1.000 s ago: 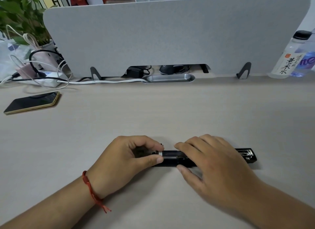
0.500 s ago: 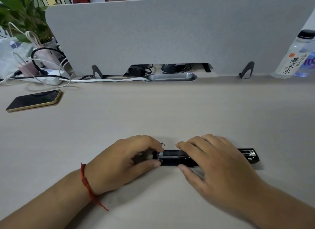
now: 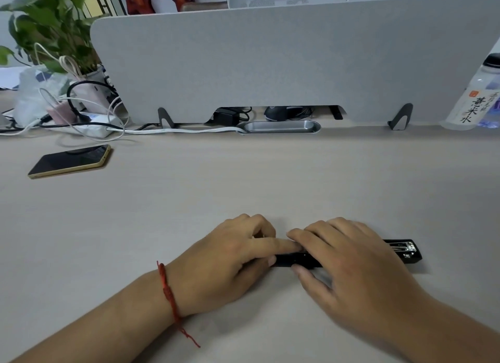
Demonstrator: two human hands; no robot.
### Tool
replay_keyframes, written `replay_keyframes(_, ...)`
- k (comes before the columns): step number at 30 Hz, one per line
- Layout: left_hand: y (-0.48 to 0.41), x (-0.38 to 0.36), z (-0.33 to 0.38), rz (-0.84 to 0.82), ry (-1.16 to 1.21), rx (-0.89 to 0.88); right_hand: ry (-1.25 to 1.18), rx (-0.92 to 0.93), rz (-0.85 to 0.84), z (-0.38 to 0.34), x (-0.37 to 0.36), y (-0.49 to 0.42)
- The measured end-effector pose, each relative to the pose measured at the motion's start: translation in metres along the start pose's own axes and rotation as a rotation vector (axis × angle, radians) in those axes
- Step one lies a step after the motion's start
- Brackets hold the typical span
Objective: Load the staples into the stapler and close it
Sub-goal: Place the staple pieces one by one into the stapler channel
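A black stapler (image 3: 405,251) lies flat on the desk, lengthwise left to right, opened out. Its metal end shows at the right. My right hand (image 3: 349,262) lies over its middle, fingers across the top and thumb at the near side, holding it down. My left hand (image 3: 232,257) grips the stapler's left end, index finger stretched along the top and thumb on the near side. The staples are hidden under my fingers.
A phone (image 3: 70,161) lies at the left. Cables, a power strip (image 3: 94,124) and a potted plant (image 3: 51,30) crowd the back left. A grey divider (image 3: 284,59) runs along the back edge, with a water bottle (image 3: 470,97) at the right.
My left hand's index finger has slid right along the stapler's top until it meets my right fingers; the silver piece seen at the left end is now covered. The stapler has stayed in place.
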State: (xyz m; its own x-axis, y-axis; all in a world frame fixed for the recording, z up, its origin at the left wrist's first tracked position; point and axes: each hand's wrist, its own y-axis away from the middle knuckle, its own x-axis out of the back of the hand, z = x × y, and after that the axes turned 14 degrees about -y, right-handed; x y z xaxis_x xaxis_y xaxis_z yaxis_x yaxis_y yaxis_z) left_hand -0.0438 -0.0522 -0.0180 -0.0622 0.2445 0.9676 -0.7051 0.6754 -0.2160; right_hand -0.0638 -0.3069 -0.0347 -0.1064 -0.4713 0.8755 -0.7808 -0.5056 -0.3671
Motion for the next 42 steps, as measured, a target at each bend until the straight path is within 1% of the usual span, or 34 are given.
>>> replay_keyframes(3, 0.003, 0.0, -0.002, -0.008, 0.172, 0.04, -0.005, -0.011, -0.004, -0.001, 0.002, 0.0)
replay_keyframes(5, 0.008, 0.004, -0.006, 0.028, 0.292, 0.09, -0.007, -0.027, 0.001, -0.002, 0.004, 0.0)
replay_keyframes(6, 0.011, 0.007, -0.01, 0.064, 0.306, 0.111, -0.01, -0.035, 0.001, -0.003, 0.006, 0.001)
replay_keyframes(9, 0.022, 0.018, -0.03, 0.141, 0.255, 0.169, -0.01, -0.066, 0.004, -0.002, 0.015, 0.004)
replay_keyframes(11, 0.026, 0.024, -0.042, 0.111, 0.176, 0.22, -0.006, -0.092, 0.038, -0.001, 0.021, 0.005)
replay_keyframes(13, 0.026, 0.027, -0.048, 0.03, 0.118, 0.25, -0.001, -0.101, 0.058, -0.001, 0.025, 0.006)
replay_keyframes(15, 0.026, 0.026, -0.049, -0.037, 0.089, 0.239, 0.005, -0.106, 0.049, -0.001, 0.026, 0.007)
replay_keyframes(17, 0.026, 0.026, -0.05, -0.067, 0.065, 0.218, 0.006, -0.108, 0.046, -0.002, 0.026, 0.007)
replay_keyframes(23, 0.026, 0.026, -0.052, -0.062, 0.022, 0.159, -0.001, -0.094, 0.038, 0.001, 0.026, 0.007)
replay_keyframes(26, 0.025, 0.026, -0.052, -0.055, 0.009, 0.167, -0.014, -0.1, 0.02, -0.001, 0.026, 0.006)
replay_keyframes(32, 0.023, 0.024, -0.049, 0.0, -0.015, 0.209, -0.067, -0.097, 0.011, 0.002, 0.024, 0.006)
replay_keyframes(36, 0.022, 0.022, -0.044, 0.104, -0.029, 0.258, -0.069, -0.092, 0.015, 0.003, 0.021, 0.006)
replay_keyframes(39, 0.023, 0.022, -0.038, 0.209, 0.021, 0.302, -0.066, -0.085, 0.015, 0.004, 0.02, 0.006)
replay_keyframes(42, 0.02, 0.02, -0.027, 0.286, 0.147, 0.323, -0.068, -0.077, 0.018, 0.005, 0.019, 0.007)
